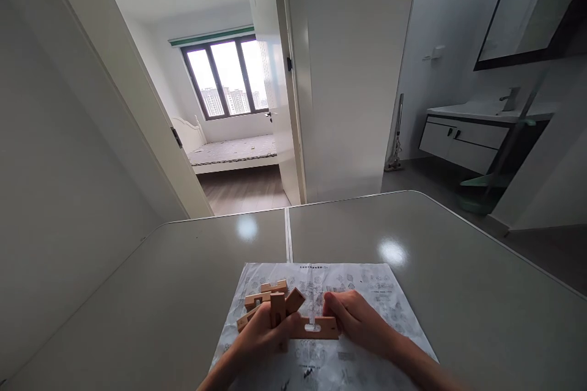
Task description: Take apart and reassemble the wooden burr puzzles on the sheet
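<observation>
My left hand (pixel 268 333) is closed round several notched wooden puzzle pieces. One wooden block (pixel 277 310) stands upright in its grip, and another block (pixel 295 300) slants up beside it. A longer notched piece (pixel 322 328) with a slot reaches out to the right, lying level. At that piece's right end is my right hand (pixel 355 317), its fingers curled and touching the end; the fingertips are partly hidden. Just behind my left hand, more notched pieces (pixel 274 286) lie on a printed paper sheet (pixel 367 342).
The sheet lies on a glossy grey table (pixel 192 293) with a seam (pixel 288 235) down its middle. Beyond the far edge, an open door (pixel 275 85) shows a bed (pixel 233 149) and a window (pixel 227 76). To the right are a washbasin cabinet (pixel 463 140) and a mirror (pixel 523 12).
</observation>
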{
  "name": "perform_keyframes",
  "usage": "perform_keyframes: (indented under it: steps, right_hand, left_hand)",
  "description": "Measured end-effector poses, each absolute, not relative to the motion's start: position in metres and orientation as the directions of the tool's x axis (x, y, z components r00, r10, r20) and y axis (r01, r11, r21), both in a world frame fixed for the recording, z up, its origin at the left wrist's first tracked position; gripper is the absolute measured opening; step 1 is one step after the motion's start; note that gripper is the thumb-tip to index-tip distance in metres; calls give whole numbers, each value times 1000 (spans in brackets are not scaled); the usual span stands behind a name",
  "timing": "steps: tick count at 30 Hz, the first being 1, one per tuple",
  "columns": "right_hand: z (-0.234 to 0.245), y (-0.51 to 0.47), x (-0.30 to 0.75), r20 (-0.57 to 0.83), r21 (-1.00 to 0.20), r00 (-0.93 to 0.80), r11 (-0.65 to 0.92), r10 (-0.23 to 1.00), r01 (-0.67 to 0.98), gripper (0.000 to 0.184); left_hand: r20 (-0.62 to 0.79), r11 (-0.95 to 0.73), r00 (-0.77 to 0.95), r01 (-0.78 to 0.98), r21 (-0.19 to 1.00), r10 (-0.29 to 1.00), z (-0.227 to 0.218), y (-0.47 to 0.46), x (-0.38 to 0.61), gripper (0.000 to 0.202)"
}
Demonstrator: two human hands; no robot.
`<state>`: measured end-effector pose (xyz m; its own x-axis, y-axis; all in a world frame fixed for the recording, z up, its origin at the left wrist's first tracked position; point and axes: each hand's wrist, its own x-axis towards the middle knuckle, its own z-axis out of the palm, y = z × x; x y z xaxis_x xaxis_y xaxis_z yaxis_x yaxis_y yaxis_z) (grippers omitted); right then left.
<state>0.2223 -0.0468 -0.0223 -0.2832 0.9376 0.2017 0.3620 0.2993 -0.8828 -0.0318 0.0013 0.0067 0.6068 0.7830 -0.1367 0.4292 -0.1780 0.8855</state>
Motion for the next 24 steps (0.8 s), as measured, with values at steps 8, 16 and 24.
perform_keyframes:
  steps: [8,16,24]
  right_hand:
    - [-13,-53,221,269,-778,-377,431,886,457,56]
    - [-13,-53,221,208,-860,-392,359,896,363,52]
    - [-17,-46,226,117,-975,-330,171,937,139,57]
  left_hand:
    - [-152,-156,617,416,896,772,6,-2,-29,54]
    - [-119,-187,616,409,893,779,12,-5,-26,55]
    - [-180,-59,513,415,908,839,14,-3,-30,63]
